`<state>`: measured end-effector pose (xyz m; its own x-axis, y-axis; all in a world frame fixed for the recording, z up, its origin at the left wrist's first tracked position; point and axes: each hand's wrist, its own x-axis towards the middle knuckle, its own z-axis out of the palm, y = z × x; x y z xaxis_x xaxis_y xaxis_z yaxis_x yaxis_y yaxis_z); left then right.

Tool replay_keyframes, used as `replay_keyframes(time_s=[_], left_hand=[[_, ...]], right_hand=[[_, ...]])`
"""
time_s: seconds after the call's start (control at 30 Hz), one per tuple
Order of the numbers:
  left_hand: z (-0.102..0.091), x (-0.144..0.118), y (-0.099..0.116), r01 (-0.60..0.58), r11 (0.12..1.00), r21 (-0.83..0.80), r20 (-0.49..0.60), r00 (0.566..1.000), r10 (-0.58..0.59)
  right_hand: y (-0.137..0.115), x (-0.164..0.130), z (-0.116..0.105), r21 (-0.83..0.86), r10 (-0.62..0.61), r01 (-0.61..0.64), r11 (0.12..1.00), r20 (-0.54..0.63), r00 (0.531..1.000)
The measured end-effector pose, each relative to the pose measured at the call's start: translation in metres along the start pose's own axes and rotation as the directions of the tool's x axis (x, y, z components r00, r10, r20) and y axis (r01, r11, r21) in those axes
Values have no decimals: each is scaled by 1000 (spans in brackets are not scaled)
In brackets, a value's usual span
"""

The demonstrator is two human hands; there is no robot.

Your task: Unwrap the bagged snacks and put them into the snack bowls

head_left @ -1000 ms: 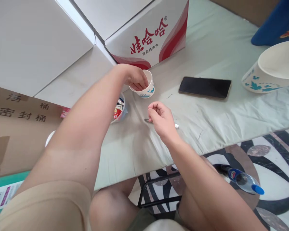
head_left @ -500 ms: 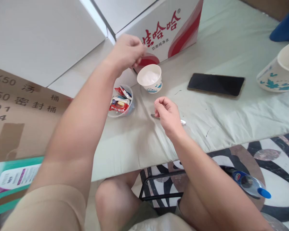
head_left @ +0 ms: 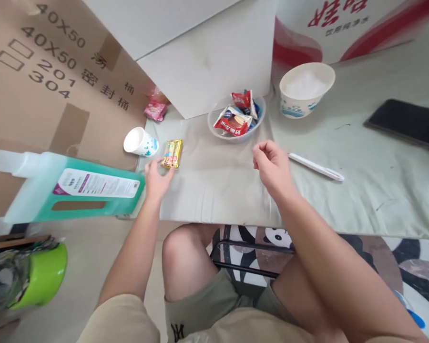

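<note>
My left hand (head_left: 156,177) lies low on the cloth with fingers spread, its fingertips just short of a small yellow snack packet (head_left: 172,153). Beside the packet a little paper cup (head_left: 140,142) lies tipped on its side. My right hand (head_left: 271,163) is loosely curled above the cloth and holds nothing. Just right of it lies a white plastic utensil (head_left: 316,167). Behind the hands stand a clear bowl of wrapped snacks (head_left: 236,119) and a paper cup of white powder (head_left: 305,89).
A large green detergent jug (head_left: 67,188) lies at the table's left edge. Cardboard boxes (head_left: 57,76) and a red-and-white carton (head_left: 343,24) wall the back. A black phone (head_left: 407,121) lies far right. A pink packet (head_left: 155,110) sits by the boxes, a green tub (head_left: 39,276) on the floor.
My left hand left the powder cup, rose, then swung down left to the yellow packet. The view turned left, showing the jug and tipped cup. My right hand has come off the white utensil.
</note>
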<state>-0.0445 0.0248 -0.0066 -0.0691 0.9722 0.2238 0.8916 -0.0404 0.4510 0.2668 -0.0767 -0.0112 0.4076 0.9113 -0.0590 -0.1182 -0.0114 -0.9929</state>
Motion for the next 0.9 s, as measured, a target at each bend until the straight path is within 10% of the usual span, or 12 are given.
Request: replay_keyframes(time_s=[0.23, 0.33, 0.4, 0.5, 0.7, 0.9], left_hand=[[10, 33, 6, 224, 945, -238, 146, 970, -193], [-9, 3, 12, 451, 556, -698, 357, 892, -275], [-19, -27, 25, 594, 252, -764, 566, 804, -182], [-12, -65, 57, 689, 57, -723, 689, 725, -24], [53, -91, 116, 722, 16, -692, 711, 677, 193], [91, -92, 130, 646, 127, -753, 651, 703, 285]], right_hand=[[9, 7, 20, -89, -44, 46, 995, 19, 999], [10, 2, 16, -145, -70, 74, 987, 36, 997], [9, -3, 11, -170, -105, 112, 979, 51, 993], [7, -6, 2, -223, -203, 205, 953, 32, 979], [17, 9, -43, -674, -355, 224, 704, -61, 933], [30, 6, -97, -905, -278, 66, 419, -59, 959]])
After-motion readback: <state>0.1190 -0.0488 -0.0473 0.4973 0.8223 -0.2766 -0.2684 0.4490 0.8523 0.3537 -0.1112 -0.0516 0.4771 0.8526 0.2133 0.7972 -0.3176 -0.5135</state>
